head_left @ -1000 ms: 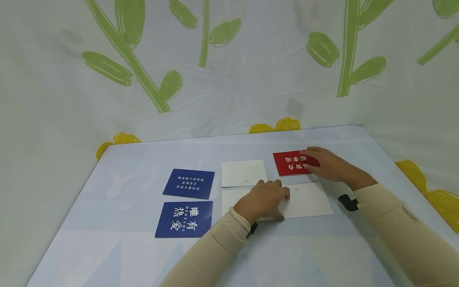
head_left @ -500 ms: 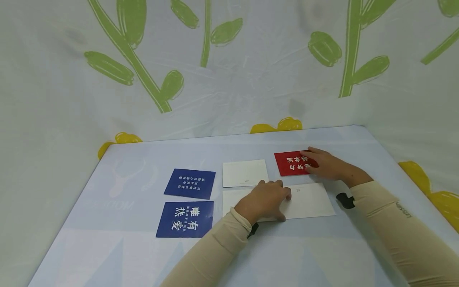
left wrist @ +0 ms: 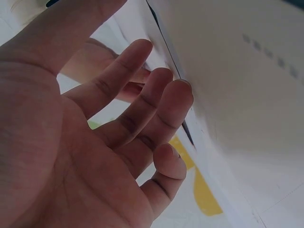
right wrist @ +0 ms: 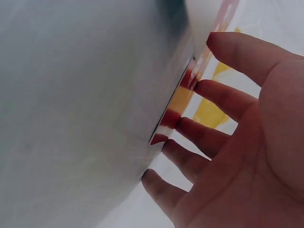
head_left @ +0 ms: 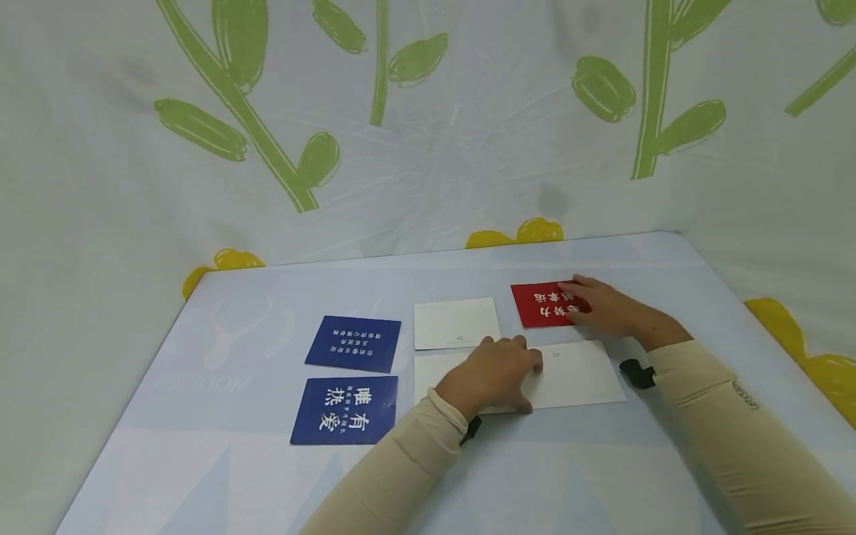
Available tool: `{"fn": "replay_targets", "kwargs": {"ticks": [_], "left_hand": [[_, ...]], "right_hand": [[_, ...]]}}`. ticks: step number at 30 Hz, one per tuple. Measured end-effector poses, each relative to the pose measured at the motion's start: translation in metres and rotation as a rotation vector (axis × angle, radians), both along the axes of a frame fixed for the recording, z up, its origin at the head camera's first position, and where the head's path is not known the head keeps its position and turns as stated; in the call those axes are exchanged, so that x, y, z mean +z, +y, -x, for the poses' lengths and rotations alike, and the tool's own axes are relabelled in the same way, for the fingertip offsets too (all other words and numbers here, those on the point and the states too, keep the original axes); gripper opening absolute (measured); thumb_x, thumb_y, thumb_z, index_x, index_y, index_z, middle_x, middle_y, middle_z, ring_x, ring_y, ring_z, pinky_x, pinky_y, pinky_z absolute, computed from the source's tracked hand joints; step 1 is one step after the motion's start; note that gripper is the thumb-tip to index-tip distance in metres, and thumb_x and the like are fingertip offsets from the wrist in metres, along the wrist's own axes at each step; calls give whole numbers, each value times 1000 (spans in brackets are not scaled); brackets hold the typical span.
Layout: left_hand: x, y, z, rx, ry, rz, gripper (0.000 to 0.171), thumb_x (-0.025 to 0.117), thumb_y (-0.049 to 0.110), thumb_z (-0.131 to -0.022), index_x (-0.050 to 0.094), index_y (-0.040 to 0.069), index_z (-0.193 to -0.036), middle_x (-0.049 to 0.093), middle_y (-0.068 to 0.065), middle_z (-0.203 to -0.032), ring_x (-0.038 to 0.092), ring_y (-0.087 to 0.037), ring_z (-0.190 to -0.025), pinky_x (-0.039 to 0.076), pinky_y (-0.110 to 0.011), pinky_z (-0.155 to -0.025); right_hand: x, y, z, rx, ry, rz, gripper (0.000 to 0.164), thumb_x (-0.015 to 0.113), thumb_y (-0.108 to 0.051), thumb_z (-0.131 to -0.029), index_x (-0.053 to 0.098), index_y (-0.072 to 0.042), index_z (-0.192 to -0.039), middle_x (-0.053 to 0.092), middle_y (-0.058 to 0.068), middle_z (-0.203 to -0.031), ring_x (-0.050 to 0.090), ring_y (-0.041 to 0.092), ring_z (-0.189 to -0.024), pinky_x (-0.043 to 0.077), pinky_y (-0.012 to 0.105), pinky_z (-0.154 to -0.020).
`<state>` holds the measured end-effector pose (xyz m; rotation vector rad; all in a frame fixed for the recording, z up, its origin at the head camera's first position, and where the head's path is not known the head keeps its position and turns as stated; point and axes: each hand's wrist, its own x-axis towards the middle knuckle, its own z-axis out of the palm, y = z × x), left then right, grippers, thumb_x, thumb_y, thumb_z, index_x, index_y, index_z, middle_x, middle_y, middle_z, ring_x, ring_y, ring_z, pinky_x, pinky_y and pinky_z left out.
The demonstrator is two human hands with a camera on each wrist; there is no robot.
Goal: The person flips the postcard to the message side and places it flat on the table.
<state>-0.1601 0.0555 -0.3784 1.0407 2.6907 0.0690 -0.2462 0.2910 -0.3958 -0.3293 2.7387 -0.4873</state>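
Note:
My left hand [head_left: 491, 371] rests over the lower row of white card [head_left: 582, 375], fingers loosely bent and touching its surface. It hides the row's middle, so I cannot tell whether this is one long piece or two cards side by side. In the left wrist view the palm of the left hand [left wrist: 99, 152] shows nothing held. Behind it lies another white card [head_left: 455, 323]. At the back right, my right hand [head_left: 605, 308] touches the right part of a red card [head_left: 538, 303] with white characters. The right wrist view shows the right hand's fingers [right wrist: 209, 99] spread, tips on the flat surface.
Two blue cards with white characters lie on the left, the upper blue card [head_left: 353, 344] behind the lower blue card [head_left: 344, 410]. All lie flat on a pale printed table [head_left: 200, 416]. A white curtain [head_left: 481, 163] with green leaves hangs behind and beside the table.
The right forearm has shifted slightly left, while its fingers stay on the red card. The left hand and the cards keep their places; the view has shifted a little.

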Motion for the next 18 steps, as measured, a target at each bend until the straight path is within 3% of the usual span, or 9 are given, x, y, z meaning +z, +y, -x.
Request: {"fn": "replay_targets", "kwargs": {"ticks": [9, 18], "left_hand": [[1, 1, 0, 8, -6, -3, 52, 86, 44, -76, 67, 29, -122, 63, 4, -114, 60, -9, -97, 51, -33, -93], [-3, 1, 2, 10, -10, -11, 52, 86, 44, -76, 67, 29, -121, 63, 4, -114, 59, -9, -96, 50, -30, -89]], "right_hand": [[-5, 2, 1, -7, -16, 14, 73, 65, -29, -95, 31, -6, -155, 16, 33, -159, 17, 56, -144, 35, 72, -104], [-6, 4, -2, -7, -21, 25, 74, 64, -30, -95, 29, -8, -156, 14, 32, -160, 16, 56, -144, 35, 72, -103]]}}
